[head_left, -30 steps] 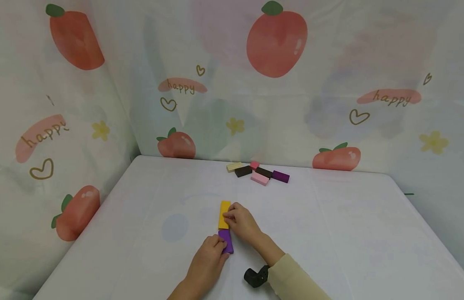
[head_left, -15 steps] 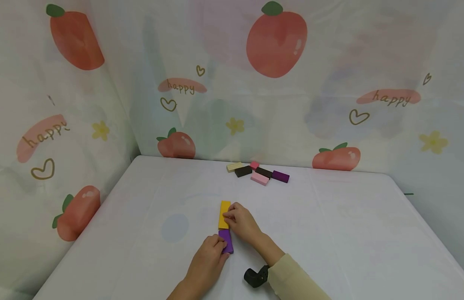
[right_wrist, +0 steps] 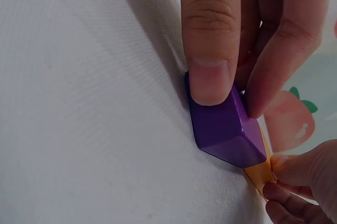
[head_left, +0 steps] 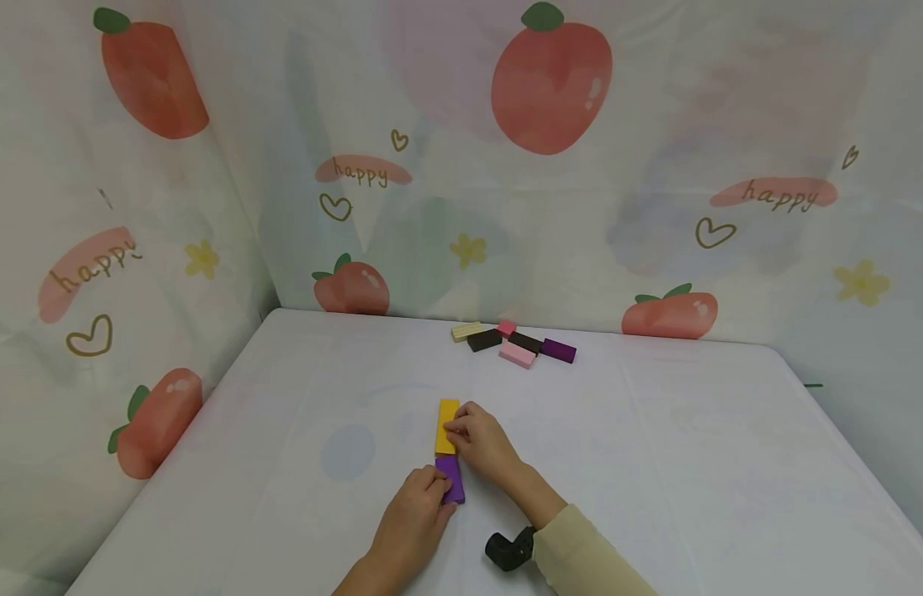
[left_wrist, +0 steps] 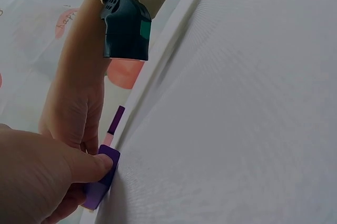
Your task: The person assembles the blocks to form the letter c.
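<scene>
In the head view, a yellow block (head_left: 447,414) and a purple block (head_left: 448,466) lie end to end on the table, the purple one nearer me and slightly angled. My left hand (head_left: 415,515) pinches the purple block; its thumb lies against one face in the left wrist view. With thumb and fingertips, my right hand (head_left: 487,445) grips the yellow block from the right side. In the right wrist view the purple block (right_wrist: 224,129) looks large, and part of the yellow block (right_wrist: 258,175) shows behind it. Fingers cover parts of both blocks.
Near the table's far edge several blocks lie in a loose cluster, among them a pink block (head_left: 516,355), a dark purple block (head_left: 559,351) and a pale yellow block (head_left: 466,332). A black wrist camera (head_left: 509,551) sits at my right wrist. A printed cloth (head_left: 550,232) hangs behind.
</scene>
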`<action>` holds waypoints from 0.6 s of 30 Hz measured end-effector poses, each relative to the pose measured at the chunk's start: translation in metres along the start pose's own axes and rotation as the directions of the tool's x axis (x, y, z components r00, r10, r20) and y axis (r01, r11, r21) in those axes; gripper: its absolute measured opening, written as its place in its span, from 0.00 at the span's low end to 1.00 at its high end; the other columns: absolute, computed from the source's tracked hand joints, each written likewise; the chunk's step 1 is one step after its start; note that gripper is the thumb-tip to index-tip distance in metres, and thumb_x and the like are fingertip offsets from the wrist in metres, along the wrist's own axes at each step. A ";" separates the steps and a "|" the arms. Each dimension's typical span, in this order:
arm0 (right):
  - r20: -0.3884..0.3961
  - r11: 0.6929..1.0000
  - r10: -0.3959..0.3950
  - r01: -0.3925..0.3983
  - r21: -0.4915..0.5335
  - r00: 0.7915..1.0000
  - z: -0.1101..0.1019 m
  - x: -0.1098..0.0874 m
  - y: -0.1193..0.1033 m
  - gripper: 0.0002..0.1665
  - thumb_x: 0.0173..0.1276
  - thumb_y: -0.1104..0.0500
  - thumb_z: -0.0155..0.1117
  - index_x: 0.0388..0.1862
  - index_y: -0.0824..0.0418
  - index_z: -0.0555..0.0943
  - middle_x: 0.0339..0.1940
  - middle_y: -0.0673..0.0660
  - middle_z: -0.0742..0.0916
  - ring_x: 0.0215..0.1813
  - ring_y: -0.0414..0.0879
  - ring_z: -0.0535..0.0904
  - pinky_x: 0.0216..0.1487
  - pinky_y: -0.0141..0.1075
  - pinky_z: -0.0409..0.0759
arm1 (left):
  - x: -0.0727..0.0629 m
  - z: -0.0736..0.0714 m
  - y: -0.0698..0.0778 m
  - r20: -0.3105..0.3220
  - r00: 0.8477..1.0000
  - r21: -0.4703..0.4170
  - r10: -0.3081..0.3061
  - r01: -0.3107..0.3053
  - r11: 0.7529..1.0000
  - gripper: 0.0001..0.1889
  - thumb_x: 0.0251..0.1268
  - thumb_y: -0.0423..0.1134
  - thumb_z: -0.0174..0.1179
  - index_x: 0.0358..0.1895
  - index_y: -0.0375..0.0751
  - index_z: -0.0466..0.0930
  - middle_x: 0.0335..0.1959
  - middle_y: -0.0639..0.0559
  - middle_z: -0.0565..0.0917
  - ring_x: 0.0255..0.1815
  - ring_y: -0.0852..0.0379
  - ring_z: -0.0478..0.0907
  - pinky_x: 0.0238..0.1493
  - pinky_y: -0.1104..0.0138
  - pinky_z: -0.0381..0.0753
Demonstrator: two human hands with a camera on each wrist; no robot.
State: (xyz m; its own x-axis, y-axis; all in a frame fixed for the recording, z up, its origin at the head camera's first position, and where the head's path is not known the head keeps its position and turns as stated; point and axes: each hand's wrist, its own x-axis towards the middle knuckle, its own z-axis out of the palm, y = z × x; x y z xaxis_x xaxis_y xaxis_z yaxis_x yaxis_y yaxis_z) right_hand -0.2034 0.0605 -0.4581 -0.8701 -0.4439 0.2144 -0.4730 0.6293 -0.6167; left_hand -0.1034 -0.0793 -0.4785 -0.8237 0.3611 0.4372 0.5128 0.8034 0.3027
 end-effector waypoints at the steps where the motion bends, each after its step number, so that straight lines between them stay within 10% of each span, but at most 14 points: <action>1: 0.002 1.000 0.001 -0.001 0.000 1.000 0.000 0.000 0.000 0.11 0.59 0.67 0.65 0.41 0.69 0.84 0.34 0.53 0.77 0.36 0.44 0.74 0.40 0.32 0.79 | 0.000 0.000 0.000 0.006 1.000 -0.001 -0.005 0.005 1.000 0.13 0.52 0.37 0.67 0.39 0.33 0.81 0.37 0.52 0.74 0.39 0.59 0.71 0.40 0.72 0.76; 18: -0.004 1.000 0.018 -0.018 0.003 1.000 -0.001 -0.001 -0.003 0.11 0.59 0.67 0.65 0.41 0.69 0.84 0.35 0.54 0.77 0.37 0.45 0.74 0.41 0.33 0.79 | 0.000 -0.001 0.001 0.021 0.999 -0.010 -0.029 0.030 1.000 0.12 0.53 0.38 0.67 0.39 0.35 0.81 0.36 0.53 0.74 0.40 0.59 0.71 0.41 0.71 0.77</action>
State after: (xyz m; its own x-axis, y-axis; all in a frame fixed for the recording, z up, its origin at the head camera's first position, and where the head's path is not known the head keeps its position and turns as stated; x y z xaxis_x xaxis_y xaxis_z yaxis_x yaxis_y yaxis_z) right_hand -0.2009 0.0594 -0.4555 -0.8789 -0.4301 0.2061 -0.4568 0.6349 -0.6230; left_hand -0.1030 -0.0787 -0.4776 -0.8433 0.3472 0.4102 0.4906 0.8090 0.3238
